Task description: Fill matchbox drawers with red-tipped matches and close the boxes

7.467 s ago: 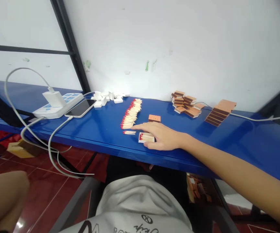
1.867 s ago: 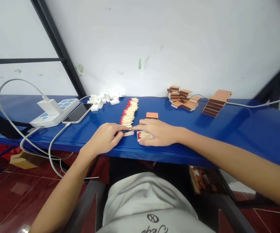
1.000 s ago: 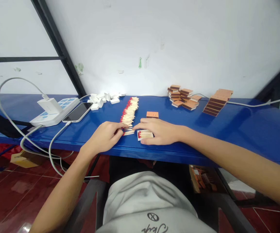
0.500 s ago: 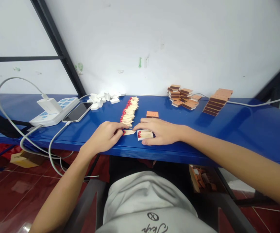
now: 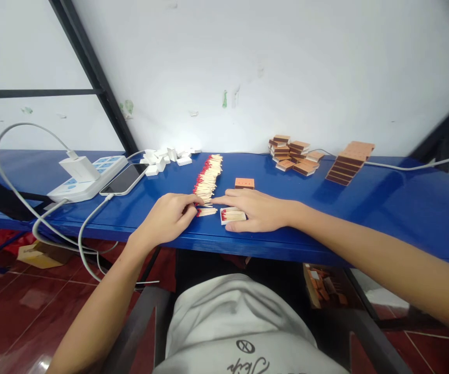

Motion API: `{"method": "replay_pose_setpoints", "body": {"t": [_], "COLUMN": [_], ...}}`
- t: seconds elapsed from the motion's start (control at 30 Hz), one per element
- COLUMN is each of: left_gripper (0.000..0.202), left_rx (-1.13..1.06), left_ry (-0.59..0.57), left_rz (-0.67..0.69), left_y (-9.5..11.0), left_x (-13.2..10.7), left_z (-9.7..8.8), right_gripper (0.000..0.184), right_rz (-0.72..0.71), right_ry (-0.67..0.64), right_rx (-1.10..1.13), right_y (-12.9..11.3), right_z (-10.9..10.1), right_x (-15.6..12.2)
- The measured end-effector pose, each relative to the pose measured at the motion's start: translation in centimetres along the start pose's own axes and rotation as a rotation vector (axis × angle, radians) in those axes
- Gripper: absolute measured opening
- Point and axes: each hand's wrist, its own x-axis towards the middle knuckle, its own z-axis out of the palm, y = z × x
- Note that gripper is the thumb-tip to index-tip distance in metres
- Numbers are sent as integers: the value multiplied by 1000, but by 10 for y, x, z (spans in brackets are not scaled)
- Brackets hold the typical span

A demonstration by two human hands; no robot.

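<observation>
My left hand (image 5: 173,215) rests at the near end of a long row of red-tipped matches (image 5: 208,176). Its index fingertip touches the nearest matches, and the thumb sits apart and lower, beside a small separate group of matches (image 5: 207,211). My right hand (image 5: 261,210) lies with fingers apart over a white matchbox tray (image 5: 223,222) partly filled with matches. The right index finger stretches left to the row's near end, while the thumb lies along the tray's near side. Behind this hand stands an orange-brown matchbox sleeve (image 5: 244,183).
White empty-looking trays (image 5: 165,157) are heaped at the back left. Matchboxes (image 5: 294,156) are piled at the back, with a leaning stack of matchboxes (image 5: 351,162) farther right. A phone (image 5: 124,180), a power strip (image 5: 87,182) and cables lie left on the blue table (image 5: 399,213).
Both index fingertips have shifted slightly away from me, from the gap before the small group to the near end of the match row. The tray stays in place.
</observation>
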Motion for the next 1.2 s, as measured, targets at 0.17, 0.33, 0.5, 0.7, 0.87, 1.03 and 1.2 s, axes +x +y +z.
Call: {"method": "replay_pose_setpoints", "body": {"t": [0.17,0.33,0.5,0.7,0.87,1.03,1.2], "left_gripper": [36,37,37,38,35,32,32], "left_rx": [-26,-40,9,45,30,-9,13], "left_ry": [-1,-16,-3,-29,-36,-48,-35], "left_rz": [23,26,-13,-51,-32,-25,-35], "left_y": [-1,-1,-1,1,0,0,2], "left_x": [-1,-1,-1,1,1,1,1], "left_z": [0,-1,0,0,-1,-2,-2], "right_gripper": [66,64,63,61,60,61,61], "right_rz": [3,16,21,2,-1,14,9], "right_ry": [-4,-9,-28,-21,-16,-23,-15], "right_rx": [-17,-24,-28,-38,-36,-37,-47], "right_y": [0,1,0,0,-1,-1,-1], "right_z": [1,2,0,0,0,0,0], "right_x": [0,1,1,1,2,2,1]}}
